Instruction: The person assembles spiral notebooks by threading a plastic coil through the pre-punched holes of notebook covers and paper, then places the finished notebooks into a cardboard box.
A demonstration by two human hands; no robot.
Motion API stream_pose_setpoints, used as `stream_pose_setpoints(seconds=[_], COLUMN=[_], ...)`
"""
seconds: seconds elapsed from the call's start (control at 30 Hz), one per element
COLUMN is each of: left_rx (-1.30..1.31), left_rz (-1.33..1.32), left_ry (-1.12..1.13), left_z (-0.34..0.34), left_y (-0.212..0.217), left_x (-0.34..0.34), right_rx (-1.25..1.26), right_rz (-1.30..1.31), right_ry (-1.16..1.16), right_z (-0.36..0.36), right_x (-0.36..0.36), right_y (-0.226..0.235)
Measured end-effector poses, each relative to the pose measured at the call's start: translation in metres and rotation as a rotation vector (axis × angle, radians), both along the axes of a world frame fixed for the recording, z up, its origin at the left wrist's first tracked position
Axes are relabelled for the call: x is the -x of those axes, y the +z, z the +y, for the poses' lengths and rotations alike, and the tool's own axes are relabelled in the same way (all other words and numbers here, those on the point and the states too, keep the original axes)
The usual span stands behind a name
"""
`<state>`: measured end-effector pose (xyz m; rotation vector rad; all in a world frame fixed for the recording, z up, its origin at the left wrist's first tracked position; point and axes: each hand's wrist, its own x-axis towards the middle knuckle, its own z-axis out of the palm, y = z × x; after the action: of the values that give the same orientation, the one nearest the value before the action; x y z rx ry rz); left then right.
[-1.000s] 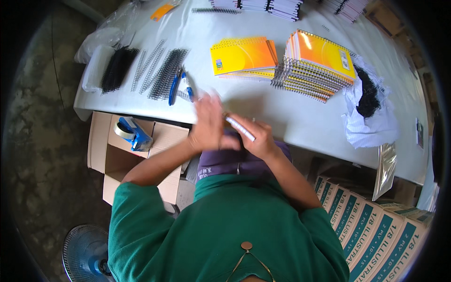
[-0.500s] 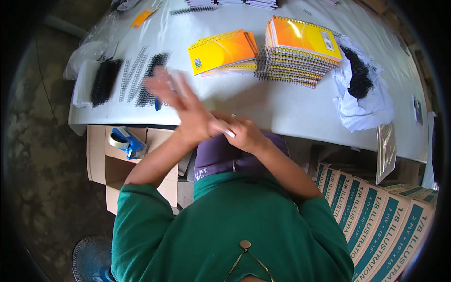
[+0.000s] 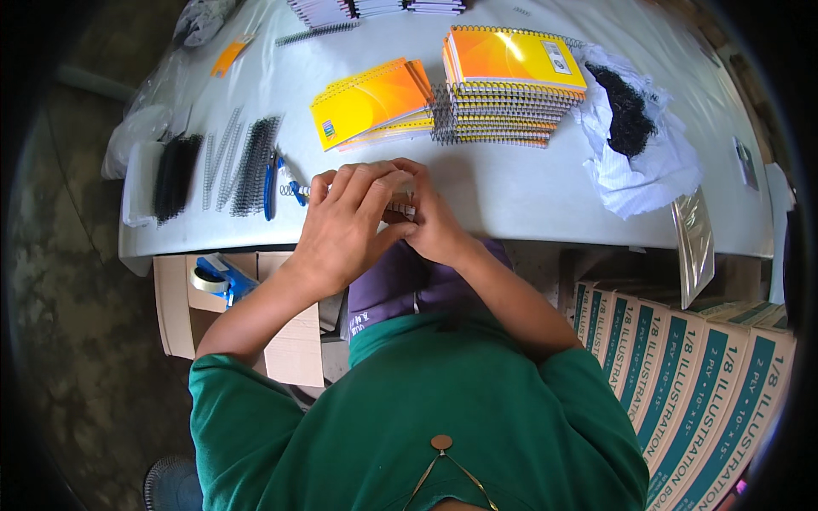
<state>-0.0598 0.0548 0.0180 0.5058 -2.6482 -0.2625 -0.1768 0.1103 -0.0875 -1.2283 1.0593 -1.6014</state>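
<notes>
My left hand (image 3: pixel 345 223) and my right hand (image 3: pixel 436 223) meet at the table's near edge, their fingers curled together. Between them shows a small pale and brown thing (image 3: pixel 402 207) with a finely marked edge; the fingers cover most of it, so its kind is unclear. Just left of my left hand, a loose wire coil (image 3: pixel 290 192) lies by blue-handled pliers (image 3: pixel 269 187). Beyond my hands are a fanned pile of yellow-orange punched covers (image 3: pixel 371 102) and a stack of spiral notebooks (image 3: pixel 515 68) with yellow-orange covers.
Dark binding coils (image 3: pixel 254 166) and a black coil bundle (image 3: pixel 177 179) lie at the left of the white-covered table (image 3: pixel 511 204). White wrapping (image 3: pixel 643 183) with black coils sits at right. Below are an open carton (image 3: pixel 175 315) with a tape dispenser (image 3: pixel 228 277) and several boxes (image 3: pixel 682 366).
My left hand, raised and spread before, has come down and closed beside my right hand around the small thing. The view has shifted slightly, and the pliers show more fully.
</notes>
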Motion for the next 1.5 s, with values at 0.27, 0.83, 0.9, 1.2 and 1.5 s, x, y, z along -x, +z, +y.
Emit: stream_pose_setpoints(seconds=[0.27,0.83,0.9,1.2,1.5], left_rx=[-0.044,0.185,0.454,0.136,0.043], left_rz=[-0.127,0.23,0.61,0.257,-0.186], left_ry=[-0.004,0.061,-0.036,0.173,-0.097], left_z=[-0.003,-0.023,-0.041,-0.049,0.005], left_y=[0.004,0.082,0.069,0.018,-0.001], left_x=[0.001,0.04,0.088,0.084,-0.037], right_rx=[0.016,0.623,0.66,0.55,-0.528], right_rz=[-0.008,0.305,0.666,0.396,-1.086], right_ry=[0.098,-0.434,-0.58,-0.731,0.446], right_z=[0.002,0.024,0.016,0.029,0.04], right_x=[0.003,0.094,0.147,0.173,0.042], right_y=[0.009,0.111,0.137,0.09,0.039])
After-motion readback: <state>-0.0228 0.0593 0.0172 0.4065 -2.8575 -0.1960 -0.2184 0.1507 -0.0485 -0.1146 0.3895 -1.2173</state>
